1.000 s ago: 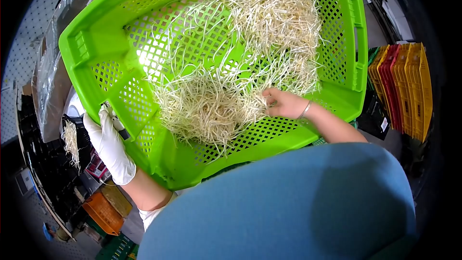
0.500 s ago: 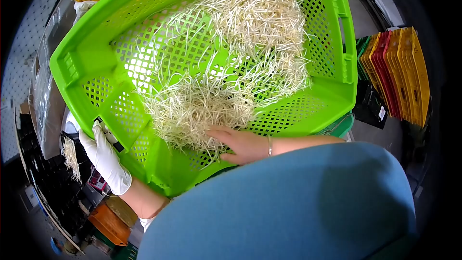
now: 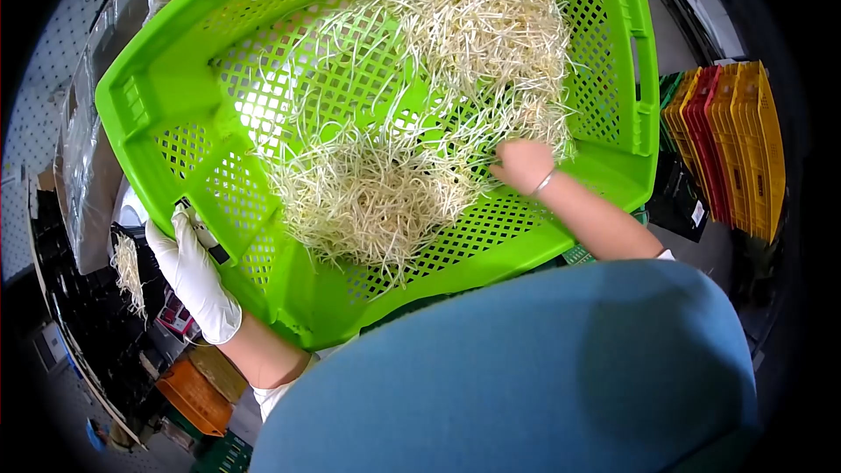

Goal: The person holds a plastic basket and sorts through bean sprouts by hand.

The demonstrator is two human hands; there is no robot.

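Observation:
A green perforated crate fills the upper middle of the head view, its floor partly covered by pale, thin sprouts. One heap of sprouts lies near the front; a larger heap spreads at the back right. My left hand, in a white glove, grips the crate's left side at the handle opening. Over the right part of the crate, my right hand, bare with a bracelet at the wrist, is closed at the edge of the sprouts. Its fingertips are mostly hidden, so what they hold cannot be made out.
Stacked yellow and red crates stand at the right. An orange crate is at the lower left, beneath a black surface with a small bunch of sprouts. Clear plastic wrap is at the left.
My right hand went from the right of the front heap onto that heap, then back right and up, closing. My left hand keeps its hold; the view shifted slightly.

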